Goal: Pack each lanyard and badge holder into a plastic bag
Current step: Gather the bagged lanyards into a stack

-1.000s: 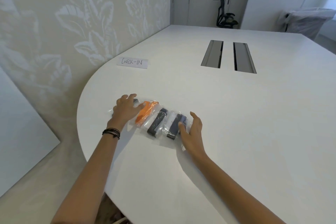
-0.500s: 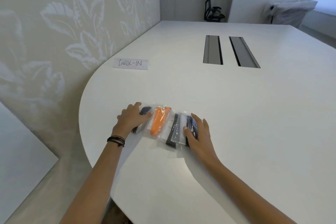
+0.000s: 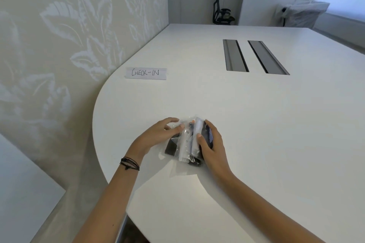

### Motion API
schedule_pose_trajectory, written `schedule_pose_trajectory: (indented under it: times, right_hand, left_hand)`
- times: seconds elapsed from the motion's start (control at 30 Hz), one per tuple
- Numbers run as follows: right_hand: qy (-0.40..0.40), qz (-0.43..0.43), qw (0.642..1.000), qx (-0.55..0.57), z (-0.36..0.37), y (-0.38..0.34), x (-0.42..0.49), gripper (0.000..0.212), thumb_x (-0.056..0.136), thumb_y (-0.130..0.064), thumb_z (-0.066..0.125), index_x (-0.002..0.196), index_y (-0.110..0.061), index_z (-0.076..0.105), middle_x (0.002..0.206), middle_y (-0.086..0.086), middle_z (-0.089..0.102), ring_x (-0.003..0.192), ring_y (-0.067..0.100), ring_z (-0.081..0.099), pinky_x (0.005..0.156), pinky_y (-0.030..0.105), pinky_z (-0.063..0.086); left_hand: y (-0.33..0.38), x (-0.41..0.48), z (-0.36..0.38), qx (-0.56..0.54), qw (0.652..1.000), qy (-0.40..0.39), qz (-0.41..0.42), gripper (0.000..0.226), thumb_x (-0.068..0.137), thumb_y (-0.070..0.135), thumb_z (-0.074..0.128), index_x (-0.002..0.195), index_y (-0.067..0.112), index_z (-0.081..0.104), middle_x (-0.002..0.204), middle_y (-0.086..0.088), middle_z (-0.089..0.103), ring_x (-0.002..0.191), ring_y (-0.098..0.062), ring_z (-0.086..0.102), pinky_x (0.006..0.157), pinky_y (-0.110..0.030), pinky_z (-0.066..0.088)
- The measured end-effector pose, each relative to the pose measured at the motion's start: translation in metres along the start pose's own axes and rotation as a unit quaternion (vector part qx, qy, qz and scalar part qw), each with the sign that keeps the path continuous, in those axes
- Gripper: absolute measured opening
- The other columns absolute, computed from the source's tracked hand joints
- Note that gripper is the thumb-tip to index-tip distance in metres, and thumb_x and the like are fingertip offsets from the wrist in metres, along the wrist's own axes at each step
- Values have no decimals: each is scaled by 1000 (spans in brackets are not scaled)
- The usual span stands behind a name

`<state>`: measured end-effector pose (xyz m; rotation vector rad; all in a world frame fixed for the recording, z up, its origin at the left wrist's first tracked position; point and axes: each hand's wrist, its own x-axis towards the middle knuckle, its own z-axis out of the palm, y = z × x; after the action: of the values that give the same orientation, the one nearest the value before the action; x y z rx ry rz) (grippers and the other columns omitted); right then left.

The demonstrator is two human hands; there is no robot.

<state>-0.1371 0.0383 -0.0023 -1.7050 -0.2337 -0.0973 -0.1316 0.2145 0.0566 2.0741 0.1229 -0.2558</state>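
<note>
Several clear plastic bags (image 3: 186, 142) with rolled lanyards and badge holders inside are squeezed into one upright bundle on the white table (image 3: 256, 124). Dark lanyards show through the plastic; the orange one is hidden. My left hand (image 3: 158, 134) presses the bundle from the left, fingers curled over the top. My right hand (image 3: 211, 142) clamps it from the right, thumb on the front bag.
A white paper sign reading CHECK-IN (image 3: 146, 73) lies further back on the left. Two grey cable slots (image 3: 254, 57) are set into the table's middle. The patterned wall (image 3: 59, 45) runs close along the left edge.
The bags lay spread in a row between my hands. Both hands have moved inward and pushed them together into one tight bundle, hiding the orange lanyard.
</note>
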Motion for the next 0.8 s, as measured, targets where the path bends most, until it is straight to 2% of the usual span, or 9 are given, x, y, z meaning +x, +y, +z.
schedule_pose_trajectory:
  times: [0.1,0.17,0.23,0.37,0.5,0.57,0.63,0.7,0.8]
  right_hand:
    - [2,18,999,44,18,2,7,52,82,-44,54,132,-37,42,136,-14,47,129,5,41,109,41,37]
    - [-5,19,998,54,33,2,15,54,80,-46,55,132,-38,42,136,-14,47,129,6,42,108,42,38]
    - [-13,21,998,54,49,0,24,55,80,-47,56,132,-39,43,137,-12,48,130,7,42,108,42,38]
    - [-25,14,999,46,80,-2,45,56,80,-46,56,133,-33,45,136,-9,50,128,8,45,108,41,39]
    - [-41,-4,998,41,107,-8,68,49,83,-36,56,130,-27,49,130,-8,55,122,6,50,105,36,42]
    - [-50,-10,998,47,119,-11,81,43,84,-30,55,127,-26,52,125,-9,58,117,3,53,102,31,44]
    - [-61,-15,996,55,131,-14,92,32,88,-21,56,117,-34,53,117,-16,59,109,-2,56,97,26,45]
    - [-67,-13,996,65,142,-14,105,33,90,-14,56,112,-38,51,111,-23,57,104,-8,55,95,22,44]
    - [-73,3,994,83,155,-15,126,32,92,-12,56,112,-36,49,107,-29,54,97,-20,52,91,16,40]
  left_hand:
    - [-7,1,-6,-45,998,8,33,42,87,42,59,127,33,48,121,11,49,115,-7,45,90,-22,34]
    - [-13,4,-12,-83,995,10,55,40,87,34,62,126,31,50,123,15,53,112,-2,48,84,-15,39]
    - [-19,7,-21,-110,991,19,71,35,87,27,63,121,30,54,115,18,59,104,3,54,77,-10,43]
    - [-36,18,-45,-141,984,70,79,34,87,24,64,118,32,54,104,26,57,94,14,52,70,-6,43]
    - [-51,31,-71,-175,976,108,74,36,85,23,67,118,30,53,110,17,58,99,5,54,77,-14,45]
    - [-55,39,-84,-181,974,117,75,35,85,21,66,116,28,53,108,16,58,96,7,53,74,-11,45]
    - [-58,47,-96,-179,972,130,76,34,85,18,66,115,27,53,104,19,56,92,11,52,69,-9,45]
    - [-61,57,-108,-176,971,141,78,34,85,17,66,116,25,53,103,18,57,90,11,52,67,-7,46]
    - [-63,73,-124,-174,970,150,76,33,85,16,67,113,25,53,100,18,57,91,6,54,68,-9,46]
